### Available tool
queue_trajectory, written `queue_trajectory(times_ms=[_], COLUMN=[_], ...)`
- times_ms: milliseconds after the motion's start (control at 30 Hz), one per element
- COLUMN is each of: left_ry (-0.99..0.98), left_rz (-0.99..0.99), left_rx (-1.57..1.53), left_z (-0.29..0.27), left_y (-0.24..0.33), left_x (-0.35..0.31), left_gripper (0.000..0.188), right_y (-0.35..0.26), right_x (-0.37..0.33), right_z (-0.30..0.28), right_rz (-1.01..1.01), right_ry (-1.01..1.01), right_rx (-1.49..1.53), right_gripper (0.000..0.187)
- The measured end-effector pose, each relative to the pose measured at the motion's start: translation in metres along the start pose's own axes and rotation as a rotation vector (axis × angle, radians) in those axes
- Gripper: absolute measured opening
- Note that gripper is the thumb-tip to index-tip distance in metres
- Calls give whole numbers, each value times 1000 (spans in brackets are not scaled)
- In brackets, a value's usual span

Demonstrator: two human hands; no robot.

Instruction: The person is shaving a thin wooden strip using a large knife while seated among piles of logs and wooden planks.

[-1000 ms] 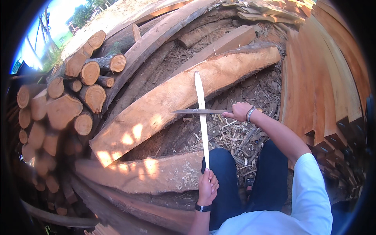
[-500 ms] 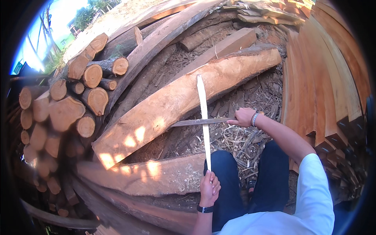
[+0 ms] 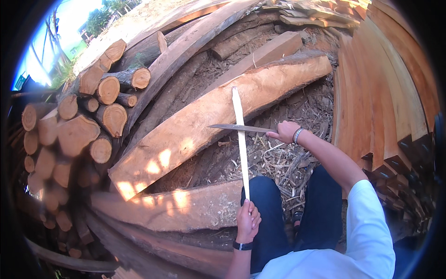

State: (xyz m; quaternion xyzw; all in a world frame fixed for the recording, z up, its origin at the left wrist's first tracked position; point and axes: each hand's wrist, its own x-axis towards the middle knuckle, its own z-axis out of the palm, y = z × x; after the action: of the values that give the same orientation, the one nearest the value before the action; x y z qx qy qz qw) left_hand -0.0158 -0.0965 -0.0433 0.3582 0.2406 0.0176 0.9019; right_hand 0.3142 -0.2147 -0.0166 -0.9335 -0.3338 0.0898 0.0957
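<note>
"What's largest?"
"The long slab (image 3: 176, 142), lying aslant."
"The pale stick (image 3: 243, 158)?"
"It reaches from the left hand (image 3: 248, 219) across the slab's near edge, ending just short of the far one. I can't tell whether they touch."
"What changed?"
"The knife (image 3: 225, 126) has moved up the stick, suggesting the stroke now falls farther from that lower grip."
"And each hand's state?"
"Left wrapped round the stick's lower end; right hand (image 3: 283, 131) closed on the knife."
</note>
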Motion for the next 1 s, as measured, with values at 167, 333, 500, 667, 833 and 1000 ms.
queue_trajectory(times_ms=[167, 333, 500, 667, 833, 1000], left_ry=[17, 4, 22, -11, 1, -2], left_rz=[3, 9, -3, -7, -11, -7], left_rx=[-11, 4, -17, -46, -43, -39], left_z=[-4, 2, -2, -3, -4, -3], left_y=[2, -1, 2, 1, 3, 0], left_x=[-3, -1, -4, 0, -2, 0], left_gripper=[39, 39, 39, 39, 40, 40], right_y=[0, 6, 2, 0, -1, -4], right_x=[-17, -1, -4, 6, -6, 4], right_z=[1, 11, 6, 10, 9, 12], right_rz=[-151, 9, -90, -18, -61, 26], right_ry=[-82, -3, -29, -28, -58, 3], right_rx=[-114, -18, -65, -21, -83, 10], right_gripper=[83, 84, 84, 85, 85, 85])
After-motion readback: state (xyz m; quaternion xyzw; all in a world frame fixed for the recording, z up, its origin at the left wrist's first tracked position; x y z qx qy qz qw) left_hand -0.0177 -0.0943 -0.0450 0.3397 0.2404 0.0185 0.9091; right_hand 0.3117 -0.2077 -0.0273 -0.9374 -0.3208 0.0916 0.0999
